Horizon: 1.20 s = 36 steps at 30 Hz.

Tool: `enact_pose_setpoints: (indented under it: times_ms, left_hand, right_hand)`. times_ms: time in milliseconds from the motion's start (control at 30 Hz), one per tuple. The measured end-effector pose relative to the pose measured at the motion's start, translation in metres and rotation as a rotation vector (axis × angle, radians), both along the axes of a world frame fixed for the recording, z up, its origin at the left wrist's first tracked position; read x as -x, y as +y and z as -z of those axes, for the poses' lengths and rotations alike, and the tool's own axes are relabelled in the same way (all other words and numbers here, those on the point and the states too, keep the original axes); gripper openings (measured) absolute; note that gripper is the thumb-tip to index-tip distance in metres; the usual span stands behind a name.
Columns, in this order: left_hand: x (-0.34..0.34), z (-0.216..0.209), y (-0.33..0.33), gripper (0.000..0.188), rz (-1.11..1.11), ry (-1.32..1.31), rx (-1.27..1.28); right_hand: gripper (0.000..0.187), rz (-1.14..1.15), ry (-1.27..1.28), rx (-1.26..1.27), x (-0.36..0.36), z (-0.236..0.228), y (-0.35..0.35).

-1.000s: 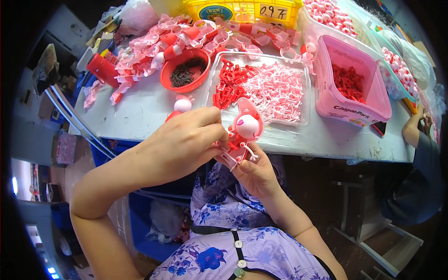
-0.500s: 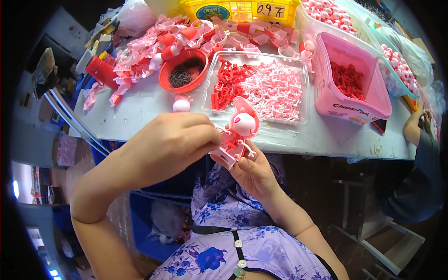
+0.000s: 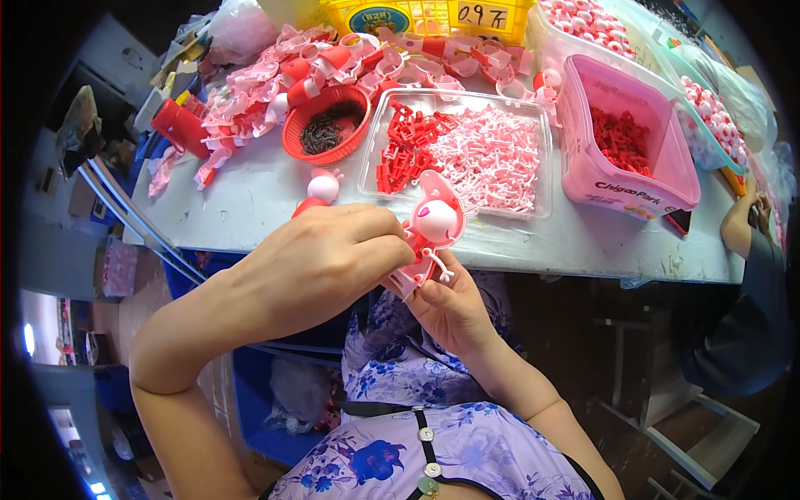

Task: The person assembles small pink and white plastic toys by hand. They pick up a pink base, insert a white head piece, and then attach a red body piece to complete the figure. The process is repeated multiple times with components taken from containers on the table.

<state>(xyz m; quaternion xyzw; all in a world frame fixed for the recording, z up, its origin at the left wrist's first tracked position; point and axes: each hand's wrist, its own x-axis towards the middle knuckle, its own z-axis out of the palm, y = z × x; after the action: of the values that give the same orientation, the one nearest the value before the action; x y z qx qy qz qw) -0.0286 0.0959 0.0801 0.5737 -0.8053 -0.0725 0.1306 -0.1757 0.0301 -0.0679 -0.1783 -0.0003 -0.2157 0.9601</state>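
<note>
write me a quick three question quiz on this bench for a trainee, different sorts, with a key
1. Which hand shows its back to the camera at the toy?
2. True or false: the pink tub stands to the right of the clear tray in the picture.
3. The small parts in the red bowl look: a) white b) dark c) yellow

Key:
1. The left hand
2. True
3. b
</note>
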Motion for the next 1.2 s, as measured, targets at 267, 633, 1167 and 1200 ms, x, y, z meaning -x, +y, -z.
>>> enact_pose_setpoints:
  times_ms: [267, 633, 1167, 1200]
  left_hand:
    - [0.004, -0.006, -0.004, 0.029, -0.133, 0.080, 0.140]
    - [-0.041, 0.102, 0.043, 0.032, -0.919, 0.001, 0.306]
    - [0.001, 0.109, 0.061, 0.059, -0.769, 1.001, 0.642]
    - [0.009, 0.100, 0.061, 0.062, -0.701, 1.042, 0.659]
  right_hand:
    - [0.065, -0.067, -0.056, -0.123, 0.001, 0.009, -0.005]
    - [0.065, -0.014, -0.095, -0.088, 0.001, 0.007, -0.012]
    - [0.066, 0.010, -0.011, 0.001, -0.016, 0.005, 0.002]
    - [0.063, 0.011, -0.026, -0.004, -0.018, 0.001, 0.004]
